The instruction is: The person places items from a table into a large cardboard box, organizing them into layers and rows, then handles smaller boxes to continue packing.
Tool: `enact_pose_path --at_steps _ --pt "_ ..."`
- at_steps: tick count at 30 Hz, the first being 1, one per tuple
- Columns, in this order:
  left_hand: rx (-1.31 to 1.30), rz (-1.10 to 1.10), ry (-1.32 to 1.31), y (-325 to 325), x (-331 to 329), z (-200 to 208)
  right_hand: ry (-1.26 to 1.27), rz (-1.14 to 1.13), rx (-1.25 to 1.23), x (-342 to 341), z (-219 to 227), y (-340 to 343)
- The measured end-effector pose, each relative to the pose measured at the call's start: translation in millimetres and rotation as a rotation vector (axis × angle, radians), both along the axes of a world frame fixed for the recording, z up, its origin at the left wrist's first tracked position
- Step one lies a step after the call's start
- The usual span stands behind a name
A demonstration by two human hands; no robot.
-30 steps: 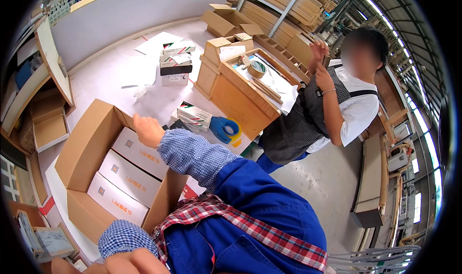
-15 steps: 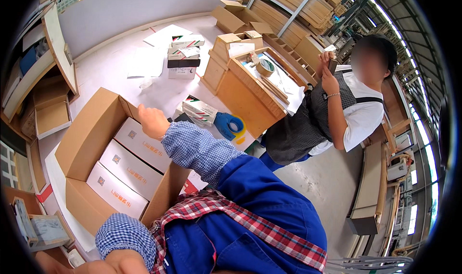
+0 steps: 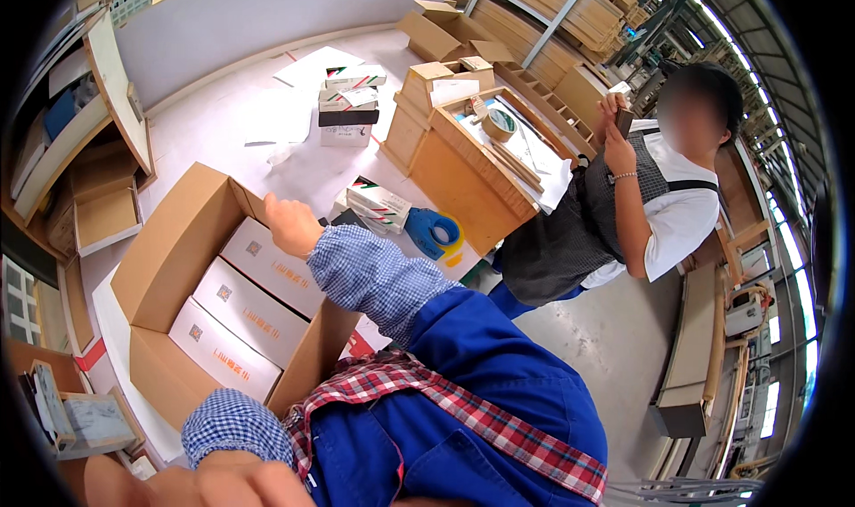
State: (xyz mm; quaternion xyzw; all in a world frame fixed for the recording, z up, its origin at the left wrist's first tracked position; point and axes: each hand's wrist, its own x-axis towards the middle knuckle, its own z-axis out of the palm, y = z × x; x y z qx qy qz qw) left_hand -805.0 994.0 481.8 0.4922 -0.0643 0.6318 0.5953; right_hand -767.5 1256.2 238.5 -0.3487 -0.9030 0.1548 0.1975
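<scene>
My right hand [image 3: 289, 223] reaches across to the left, fingers curled into a fist. It rests at the far rim of an open brown carton [image 3: 169, 249], over the topmost of three white flat boxes [image 3: 254, 311] packed side by side inside. Nothing shows in the fist. My left hand [image 3: 223, 486] is close to the camera at the bottom edge, blurred and cut off, with a blue-checked sleeve above it. My blue apron and plaid collar fill the lower middle.
A blue tape dispenser [image 3: 433, 231] and small white boxes [image 3: 378, 206] lie on the floor past the carton. A wooden crate [image 3: 463, 173] holds a tape roll [image 3: 498, 126]. Another person [image 3: 623, 213] stands at the right, holding a small dark object.
My right fist has stayed at the carton's rim, drifting only slightly as the view moved. The person at the right keeps both hands raised.
</scene>
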Motion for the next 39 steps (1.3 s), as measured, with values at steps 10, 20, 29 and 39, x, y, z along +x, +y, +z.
enact_pose_path --at_steps 10,20,29,39 --pt "0.032 0.286 -0.351 -10 34 -15 0.058 0.020 0.040 -2 -3 -2" --pt "0.072 -0.038 -0.073 3 2 -5 0.006 -0.010 0.021 6 2 1" --pt "0.060 -0.016 0.004 3 5 -1 0.001 -0.001 0.004 3 3 -1" --pt "0.087 -0.004 -0.203 1 4 -20 0.020 0.004 0.032 -1 -3 -2"
